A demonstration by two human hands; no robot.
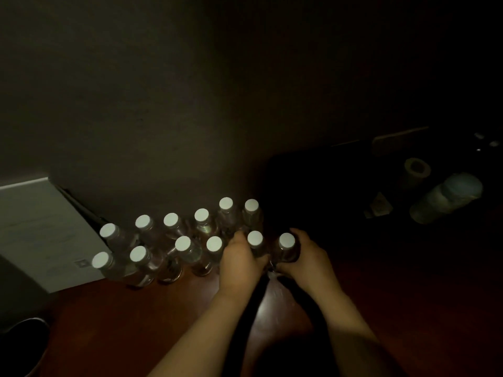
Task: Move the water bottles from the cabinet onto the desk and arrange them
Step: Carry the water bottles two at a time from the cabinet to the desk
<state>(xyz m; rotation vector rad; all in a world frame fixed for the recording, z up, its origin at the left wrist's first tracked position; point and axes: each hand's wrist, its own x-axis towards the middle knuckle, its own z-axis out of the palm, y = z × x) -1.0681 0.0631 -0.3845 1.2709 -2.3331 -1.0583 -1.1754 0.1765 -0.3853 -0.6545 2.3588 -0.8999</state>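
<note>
Several clear water bottles with white caps stand upright in two rows on the dark red-brown desk [136,322], close to the wall. My left hand [239,263] is wrapped around the body of a white-capped bottle [255,238] at the right end of the front row. Right beside it, my right hand [304,258] grips the outermost bottle [286,242]. Both bottles stand upright, nearly touching each other. The back row [201,216] runs behind them toward the left.
A white box or sheet [40,235] lies at the left against the wall. At the dim far right stand a pale cylindrical container [446,198], a paper roll [416,170] and small items. A dark round object [24,336] sits at the lower left.
</note>
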